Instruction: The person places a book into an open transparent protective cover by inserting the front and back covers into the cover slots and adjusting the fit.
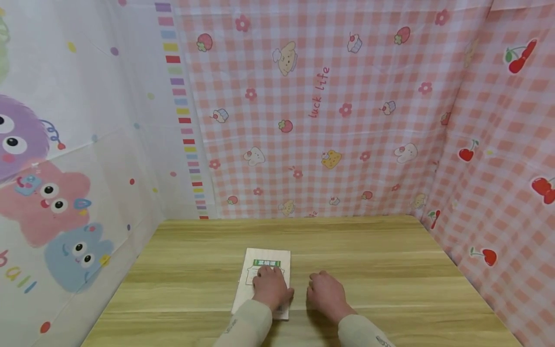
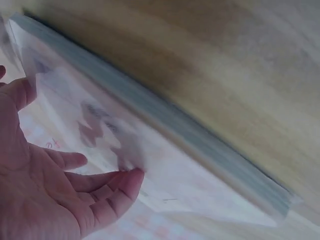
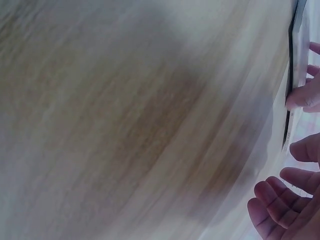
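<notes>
A closed book (image 1: 269, 255) with a pale cover and a green title band lies on the table in the head view, left of centre. My left hand (image 1: 272, 288) rests over its cover, with the thumb out toward the right edge. Up close in the left wrist view, bent fingertips touch the cover, and the greyish page edges of the book (image 2: 190, 186) face the tabletop's bare side. To the right, apart from the book, my right hand (image 1: 327, 293) is low over the table with loosely bent fingers and nothing in them. In the right wrist view the book's edge (image 3: 295, 65) shows beside the left thumb.
The wood-grain table (image 1: 381, 270) spreads around both hands. Behind it hangs a pink checked cloth (image 1: 312, 144), with another checked cloth (image 1: 490, 193) on the right and a white cartoon cloth (image 1: 130, 159) on the left.
</notes>
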`<control>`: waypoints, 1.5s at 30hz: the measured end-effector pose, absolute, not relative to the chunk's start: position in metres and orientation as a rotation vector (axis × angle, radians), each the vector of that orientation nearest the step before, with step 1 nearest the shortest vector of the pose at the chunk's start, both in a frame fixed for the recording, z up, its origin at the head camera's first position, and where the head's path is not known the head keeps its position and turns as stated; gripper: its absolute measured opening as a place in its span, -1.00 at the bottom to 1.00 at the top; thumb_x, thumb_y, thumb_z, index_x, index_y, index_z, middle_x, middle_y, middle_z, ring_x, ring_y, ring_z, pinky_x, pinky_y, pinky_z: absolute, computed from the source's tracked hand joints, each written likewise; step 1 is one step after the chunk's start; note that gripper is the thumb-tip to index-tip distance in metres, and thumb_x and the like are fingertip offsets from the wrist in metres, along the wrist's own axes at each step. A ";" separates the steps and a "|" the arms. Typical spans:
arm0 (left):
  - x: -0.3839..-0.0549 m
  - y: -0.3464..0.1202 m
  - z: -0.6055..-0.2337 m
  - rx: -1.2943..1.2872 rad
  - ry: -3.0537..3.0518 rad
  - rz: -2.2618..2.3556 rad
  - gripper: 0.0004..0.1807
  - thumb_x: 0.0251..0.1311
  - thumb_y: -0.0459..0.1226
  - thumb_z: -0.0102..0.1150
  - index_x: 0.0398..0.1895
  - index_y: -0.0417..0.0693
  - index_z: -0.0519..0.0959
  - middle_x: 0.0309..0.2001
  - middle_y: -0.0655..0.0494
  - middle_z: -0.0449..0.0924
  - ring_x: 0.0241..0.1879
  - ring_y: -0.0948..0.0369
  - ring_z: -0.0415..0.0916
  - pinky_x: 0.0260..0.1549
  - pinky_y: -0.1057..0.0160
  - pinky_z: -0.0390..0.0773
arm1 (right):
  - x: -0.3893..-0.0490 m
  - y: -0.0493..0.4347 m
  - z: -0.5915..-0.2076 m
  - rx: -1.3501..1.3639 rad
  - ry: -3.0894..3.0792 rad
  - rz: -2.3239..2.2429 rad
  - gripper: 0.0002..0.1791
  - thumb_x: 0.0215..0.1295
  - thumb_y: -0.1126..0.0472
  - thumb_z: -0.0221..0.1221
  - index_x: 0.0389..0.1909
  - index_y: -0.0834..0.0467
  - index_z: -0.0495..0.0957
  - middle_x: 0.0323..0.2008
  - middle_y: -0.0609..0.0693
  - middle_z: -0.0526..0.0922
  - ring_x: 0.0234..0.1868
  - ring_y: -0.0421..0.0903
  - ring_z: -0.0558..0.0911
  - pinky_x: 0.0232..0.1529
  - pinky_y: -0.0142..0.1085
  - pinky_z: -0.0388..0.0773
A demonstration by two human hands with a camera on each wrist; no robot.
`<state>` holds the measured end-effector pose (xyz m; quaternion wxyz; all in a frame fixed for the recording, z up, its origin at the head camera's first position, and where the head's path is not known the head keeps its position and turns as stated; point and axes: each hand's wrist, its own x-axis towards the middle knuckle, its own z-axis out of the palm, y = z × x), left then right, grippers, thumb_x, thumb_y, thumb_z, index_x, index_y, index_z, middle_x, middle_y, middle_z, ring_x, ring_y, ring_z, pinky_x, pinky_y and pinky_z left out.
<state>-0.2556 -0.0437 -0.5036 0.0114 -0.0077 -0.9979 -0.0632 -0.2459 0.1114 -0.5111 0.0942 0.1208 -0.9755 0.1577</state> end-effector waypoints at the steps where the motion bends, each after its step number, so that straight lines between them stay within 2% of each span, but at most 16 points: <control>1: -0.256 -0.044 -0.502 -0.018 -3.119 -0.205 -0.13 0.02 0.16 0.38 0.17 -0.37 0.46 -0.04 -0.41 0.50 0.00 -0.19 0.43 -0.18 -0.14 0.55 | -0.246 0.111 -0.511 0.361 -2.890 0.470 -0.82 0.10 0.28 0.23 -0.26 0.22 0.67 -0.37 0.07 0.60 -0.38 0.03 0.62 -0.39 -0.05 0.58; 4: -0.256 -0.045 -0.499 -0.005 -3.145 -0.210 -0.07 -0.01 0.12 0.40 0.28 -0.38 0.41 -0.03 -0.45 0.51 -0.02 -0.20 0.46 -0.23 -0.11 0.59 | -0.246 0.110 -0.513 0.366 -2.873 0.482 -0.82 0.09 0.28 0.22 -0.27 0.21 0.67 -0.37 0.07 0.60 -0.38 0.04 0.62 -0.41 -0.04 0.58; 6: -0.256 -0.045 -0.495 -0.008 -3.155 -0.225 -0.12 0.00 0.06 0.39 0.26 -0.41 0.42 -0.09 -0.44 0.54 -0.07 -0.18 0.49 -0.27 -0.08 0.60 | -0.246 0.109 -0.512 0.372 -2.864 0.489 -0.87 0.09 0.29 0.22 -0.32 0.20 0.66 -0.40 0.06 0.58 -0.42 0.04 0.61 -0.45 -0.05 0.56; 8: -0.256 -0.046 -0.493 -0.027 -3.150 -0.278 -0.33 0.03 -0.05 0.38 0.07 -0.41 0.53 -0.20 -0.34 0.58 -0.13 -0.14 0.51 -0.30 -0.07 0.61 | -0.246 0.108 -0.513 0.376 -2.857 0.496 -0.89 0.09 0.29 0.22 -0.35 0.19 0.65 -0.43 0.04 0.55 -0.44 0.03 0.60 -0.47 -0.06 0.55; 11: -0.257 -0.050 -0.489 -0.091 -3.114 -0.317 -0.72 0.07 -0.22 0.33 -0.33 -0.31 0.60 -0.41 -0.14 0.60 -0.29 -0.05 0.57 -0.37 -0.01 0.62 | -0.246 0.107 -0.513 0.390 -2.850 0.504 -0.88 0.09 0.30 0.21 -0.34 0.20 0.66 -0.43 0.04 0.56 -0.44 0.02 0.60 -0.48 -0.07 0.55; 12: -0.258 -0.051 -0.488 -0.122 -3.092 -0.312 -0.81 0.06 -0.27 0.32 -0.44 -0.26 0.58 -0.47 -0.08 0.59 -0.35 -0.01 0.58 -0.40 0.01 0.62 | -0.246 0.107 -0.513 0.393 -2.849 0.506 -0.86 0.09 0.30 0.21 -0.32 0.20 0.66 -0.42 0.04 0.56 -0.43 0.01 0.60 -0.47 -0.07 0.55; 14: -0.260 -0.055 -0.486 -0.180 -3.054 -0.295 -0.86 0.06 -0.34 0.31 -0.53 -0.20 0.57 -0.51 -0.02 0.59 -0.42 0.03 0.61 -0.45 0.06 0.63 | -0.246 0.106 -0.513 0.398 -2.848 0.516 -0.82 0.09 0.30 0.21 -0.27 0.22 0.68 -0.40 0.05 0.58 -0.41 0.02 0.62 -0.45 -0.07 0.57; 19: -0.268 -0.062 -0.482 -0.281 -2.990 -0.454 -0.92 0.05 -0.43 0.28 -0.44 -0.27 0.55 -0.49 -0.06 0.58 -0.45 0.03 0.60 -0.44 0.05 0.61 | -0.245 0.106 -0.512 0.389 -2.843 0.535 -0.79 0.08 0.29 0.22 -0.24 0.23 0.69 -0.37 0.06 0.61 -0.39 0.04 0.63 -0.41 -0.05 0.58; 23: -0.276 -0.066 -0.482 -0.304 -2.941 -0.734 -0.98 0.12 -0.48 0.13 -0.43 -0.27 0.50 -0.57 -0.03 0.50 -0.58 0.08 0.46 -0.58 0.10 0.52 | -0.245 0.105 -0.512 0.384 -2.848 0.546 -0.78 0.10 0.27 0.23 -0.23 0.23 0.69 -0.35 0.08 0.62 -0.37 0.06 0.64 -0.39 -0.03 0.59; 27: -0.279 -0.067 -0.478 -0.339 -2.837 -0.984 -0.88 0.23 -0.50 -0.01 -0.45 -0.24 0.46 -0.61 0.02 0.42 -0.66 0.15 0.33 -0.67 0.19 0.41 | -0.246 0.103 -0.511 0.378 -2.861 0.557 -0.75 0.18 0.21 0.23 -0.16 0.24 0.69 -0.29 0.12 0.64 -0.33 0.09 0.65 -0.34 -0.01 0.59; 33: -0.283 -0.068 -0.468 -0.330 -2.700 -1.228 -0.83 0.34 -0.43 -0.02 -0.43 -0.20 0.49 -0.60 0.09 0.37 -0.64 0.21 0.31 -0.65 0.26 0.41 | -0.246 0.100 -0.510 0.384 -2.848 0.580 -0.69 0.33 0.18 0.17 -0.02 0.26 0.65 -0.17 0.21 0.65 -0.20 0.17 0.66 -0.22 0.05 0.60; 35: -0.284 -0.069 -0.463 -0.307 -2.654 -1.327 -0.84 0.35 -0.41 -0.04 -0.35 -0.24 0.54 -0.59 0.04 0.41 -0.64 0.21 0.33 -0.65 0.26 0.45 | -0.246 0.099 -0.509 0.383 -2.841 0.604 -0.66 0.36 0.17 0.15 0.04 0.26 0.63 -0.12 0.23 0.65 -0.15 0.19 0.66 -0.18 0.07 0.60; 37: -0.285 -0.069 -0.458 -0.293 -2.605 -1.427 -0.81 0.38 -0.39 -0.04 -0.16 -0.28 0.58 -0.50 -0.02 0.50 -0.59 0.20 0.39 -0.63 0.25 0.49 | -0.246 0.099 -0.509 0.377 -2.836 0.622 -0.63 0.39 0.17 0.12 0.11 0.25 0.60 -0.07 0.26 0.64 -0.11 0.22 0.66 -0.15 0.09 0.59; 41: -0.284 -0.071 -0.449 -0.260 -2.509 -1.661 -0.67 0.45 -0.33 -0.07 0.16 -0.30 0.52 -0.25 -0.14 0.62 -0.46 0.16 0.53 -0.52 0.20 0.58 | -0.248 0.098 -0.507 0.371 -2.824 0.642 -0.59 0.39 0.21 0.11 0.21 0.25 0.53 -0.06 0.26 0.64 -0.15 0.22 0.66 -0.19 0.08 0.60; 45: -0.284 -0.074 -0.446 -0.212 -2.341 -1.941 -0.64 0.47 -0.33 -0.08 0.22 -0.35 0.43 -0.21 -0.16 0.61 -0.39 0.13 0.60 -0.42 0.19 0.63 | -0.250 0.097 -0.505 0.326 -2.826 0.670 -0.52 0.38 0.27 0.07 0.30 0.25 0.45 -0.07 0.25 0.65 -0.22 0.17 0.66 -0.29 0.03 0.60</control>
